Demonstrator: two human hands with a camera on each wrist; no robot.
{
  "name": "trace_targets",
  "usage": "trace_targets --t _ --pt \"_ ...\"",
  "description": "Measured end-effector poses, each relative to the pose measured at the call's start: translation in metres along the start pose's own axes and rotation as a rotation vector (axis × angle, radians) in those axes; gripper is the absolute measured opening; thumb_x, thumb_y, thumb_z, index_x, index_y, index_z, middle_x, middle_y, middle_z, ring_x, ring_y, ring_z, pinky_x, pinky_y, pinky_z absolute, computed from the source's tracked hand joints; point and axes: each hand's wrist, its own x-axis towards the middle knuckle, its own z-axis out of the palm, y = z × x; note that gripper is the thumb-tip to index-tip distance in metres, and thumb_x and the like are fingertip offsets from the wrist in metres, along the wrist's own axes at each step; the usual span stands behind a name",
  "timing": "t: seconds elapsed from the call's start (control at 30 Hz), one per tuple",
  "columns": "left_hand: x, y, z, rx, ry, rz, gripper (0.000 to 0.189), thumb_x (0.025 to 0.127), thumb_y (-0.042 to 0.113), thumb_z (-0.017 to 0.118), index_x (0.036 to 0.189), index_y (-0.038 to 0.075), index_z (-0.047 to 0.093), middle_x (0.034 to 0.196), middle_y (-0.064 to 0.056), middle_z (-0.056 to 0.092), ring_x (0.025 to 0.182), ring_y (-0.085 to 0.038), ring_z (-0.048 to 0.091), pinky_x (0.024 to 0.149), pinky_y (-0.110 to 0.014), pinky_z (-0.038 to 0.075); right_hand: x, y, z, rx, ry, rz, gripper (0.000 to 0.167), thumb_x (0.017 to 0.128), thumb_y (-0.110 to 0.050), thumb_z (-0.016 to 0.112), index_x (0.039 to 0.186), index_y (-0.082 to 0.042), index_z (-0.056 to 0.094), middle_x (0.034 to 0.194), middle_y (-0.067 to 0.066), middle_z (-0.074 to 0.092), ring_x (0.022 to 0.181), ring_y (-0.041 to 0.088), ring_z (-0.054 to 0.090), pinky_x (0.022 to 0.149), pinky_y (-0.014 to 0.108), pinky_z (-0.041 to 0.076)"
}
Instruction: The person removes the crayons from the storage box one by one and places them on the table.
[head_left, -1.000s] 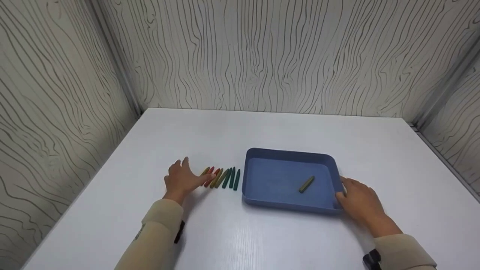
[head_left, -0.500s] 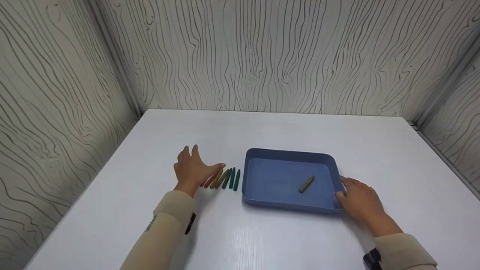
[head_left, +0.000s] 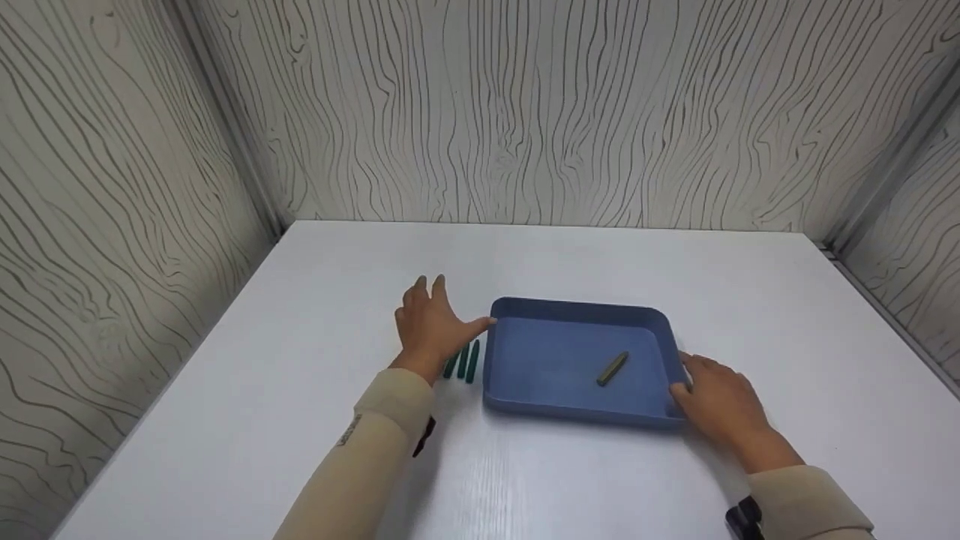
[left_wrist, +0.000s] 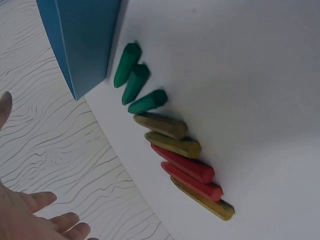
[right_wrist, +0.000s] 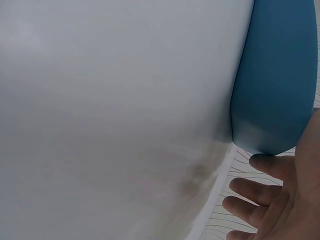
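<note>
My left hand (head_left: pixel 429 326) hovers with fingers spread over a row of crayons, and nothing is in its grasp. Its thumb reaches to the left rim of a blue tray (head_left: pixel 547 364). Three green crayons (head_left: pixel 473 361) show beside the hand in the head view; it hides the others. The left wrist view shows the whole row, with red crayons (left_wrist: pixel 192 181) and a gold crayon (left_wrist: pixel 205 199) at the far end from the tray. My right hand (head_left: pixel 721 401) pinches the tray's right wall, thumb over the rim and fingers outside. One olive-gold crayon (head_left: pixel 613 369) lies inside the tray.
The white table (head_left: pixel 300 315) is bounded by wood-grain patterned panels (head_left: pixel 510 112) at the back and both sides. The tray's raised walls stand close to the right of the green crayons.
My left hand has moved right and slightly away along the crayon row, from its left end to near the tray. The right hand and tray have stayed put.
</note>
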Motion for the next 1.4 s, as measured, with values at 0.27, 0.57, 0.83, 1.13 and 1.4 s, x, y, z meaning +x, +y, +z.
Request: trace_targets --t 0.27,0.57,0.83,1.13,1.4 --pt "-0.004 0.029 0.017 -0.001 -0.007 0.078 0.098 0.071 0.063 0.071 0.144 0.006 0.039 0.147 -0.019 0.033 0.135 -0.034 0.029 0.103 -0.051 0.028 -0.001 -0.001 0.001 0.005 0.011 0.007 0.050 0.091 -0.017 0.050 0.131 0.013 0.047 0.128 0.035 0.048 0.119 0.052 0.041 0.096 0.063 0.030" --pt "-0.015 0.063 0.049 -0.005 -0.060 0.120 0.096 0.072 0.063 0.071 0.144 0.008 0.039 0.146 -0.016 0.035 0.134 -0.032 0.031 0.104 -0.048 0.028 -0.001 -0.002 -0.001 -0.005 0.017 0.007 0.050 0.090 -0.016 0.049 0.131 0.012 0.047 0.128 0.034 0.048 0.118 0.052 0.042 0.095 0.063 0.030" --pt "-0.030 0.095 0.079 0.015 -0.135 0.141 0.096 0.072 0.062 0.073 0.146 0.012 0.038 0.147 -0.013 0.036 0.134 -0.029 0.032 0.107 -0.045 0.027 -0.002 -0.003 -0.001 -0.007 0.025 0.004 0.050 0.089 -0.016 0.050 0.130 0.013 0.047 0.127 0.034 0.049 0.117 0.052 0.043 0.095 0.063 0.030" --pt "-0.044 0.118 0.104 0.058 -0.166 0.188 0.090 0.072 0.059 0.074 0.143 0.013 0.043 0.139 -0.007 0.046 0.128 -0.025 0.041 0.103 -0.041 0.033 -0.002 -0.004 -0.001 -0.001 0.031 0.002 0.051 0.089 -0.016 0.051 0.131 0.013 0.047 0.127 0.035 0.049 0.117 0.052 0.043 0.096 0.062 0.030" --pt "-0.050 0.127 0.113 0.064 -0.181 0.208 0.077 0.071 0.051 0.079 0.134 0.014 0.053 0.127 -0.005 0.054 0.119 -0.022 0.048 0.098 -0.038 0.037 -0.002 -0.006 -0.002 -0.002 0.031 0.009 0.051 0.089 -0.015 0.051 0.132 0.012 0.046 0.127 0.033 0.050 0.118 0.051 0.044 0.097 0.063 0.029"
